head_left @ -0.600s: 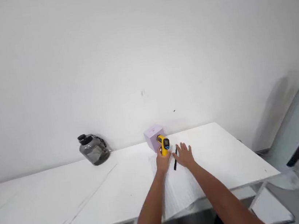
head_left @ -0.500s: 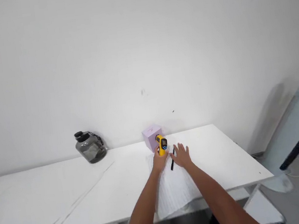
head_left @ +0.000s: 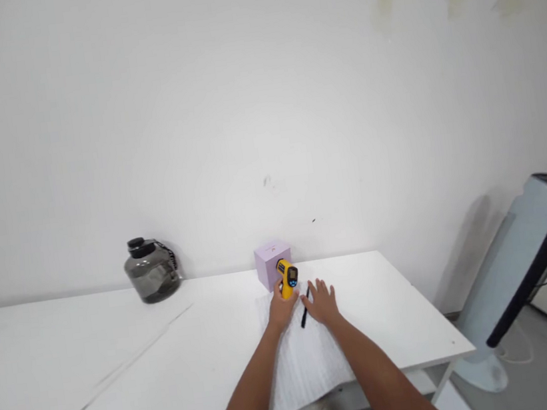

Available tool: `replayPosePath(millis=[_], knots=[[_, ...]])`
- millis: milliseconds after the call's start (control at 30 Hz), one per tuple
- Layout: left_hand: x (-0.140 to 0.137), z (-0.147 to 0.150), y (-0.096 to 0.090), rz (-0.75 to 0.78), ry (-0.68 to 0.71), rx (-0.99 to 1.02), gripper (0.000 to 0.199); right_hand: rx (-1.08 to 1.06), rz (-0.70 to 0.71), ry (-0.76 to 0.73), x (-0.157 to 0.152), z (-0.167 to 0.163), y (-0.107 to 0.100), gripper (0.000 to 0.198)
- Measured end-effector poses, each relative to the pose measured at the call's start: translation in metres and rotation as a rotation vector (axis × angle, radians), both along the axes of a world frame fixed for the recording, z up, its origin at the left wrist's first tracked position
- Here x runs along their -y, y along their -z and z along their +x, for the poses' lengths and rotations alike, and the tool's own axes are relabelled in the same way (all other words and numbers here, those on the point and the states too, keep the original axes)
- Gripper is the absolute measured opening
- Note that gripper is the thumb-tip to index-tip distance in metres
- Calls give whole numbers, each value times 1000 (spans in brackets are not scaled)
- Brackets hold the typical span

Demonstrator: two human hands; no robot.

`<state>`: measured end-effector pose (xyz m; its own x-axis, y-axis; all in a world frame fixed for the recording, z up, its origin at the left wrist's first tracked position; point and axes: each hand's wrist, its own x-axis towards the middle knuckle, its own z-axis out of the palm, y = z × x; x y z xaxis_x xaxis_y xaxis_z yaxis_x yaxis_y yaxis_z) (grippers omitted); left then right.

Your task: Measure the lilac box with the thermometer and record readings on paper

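My left hand (head_left: 281, 309) is wrapped round the handle of a yellow and black infrared thermometer (head_left: 288, 288), its small screen facing me. The thermometer's front end is close to a lilac box (head_left: 268, 274) by the wall; I cannot tell whether they touch. My right hand (head_left: 323, 303) lies flat with its fingers spread, beside a slim black pen-like stick (head_left: 304, 314). Its thumb is near the stick, but nothing is gripped. Beneath the stick and my wrists a white, thin foam-like sheet (head_left: 308, 368) hangs over the table's front edge.
A dark translucent jug (head_left: 154, 274) with a black lid stands on the white table (head_left: 122, 359) at the left, against the wall (head_left: 259, 99). Past the table's right end, a tall pale blue and black appliance (head_left: 508, 268) leans in view from the floor.
The camera view has shifted and levelled, bringing more of the appliance and wall into view. Both hands, the thermometer and the stick keep much the same places on the table.
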<state>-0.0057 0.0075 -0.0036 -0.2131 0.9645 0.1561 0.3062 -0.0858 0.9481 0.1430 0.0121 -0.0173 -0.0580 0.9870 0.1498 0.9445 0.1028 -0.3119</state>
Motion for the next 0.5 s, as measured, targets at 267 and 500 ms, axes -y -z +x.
replayPosePath(millis=[267,500], knots=[[-1,-2,0,-42,20,-46,66,93,77,-4,-4,0,4,67],[3,-3,1,-20,46,34,67,81,29,12,-3,0,0,69]])
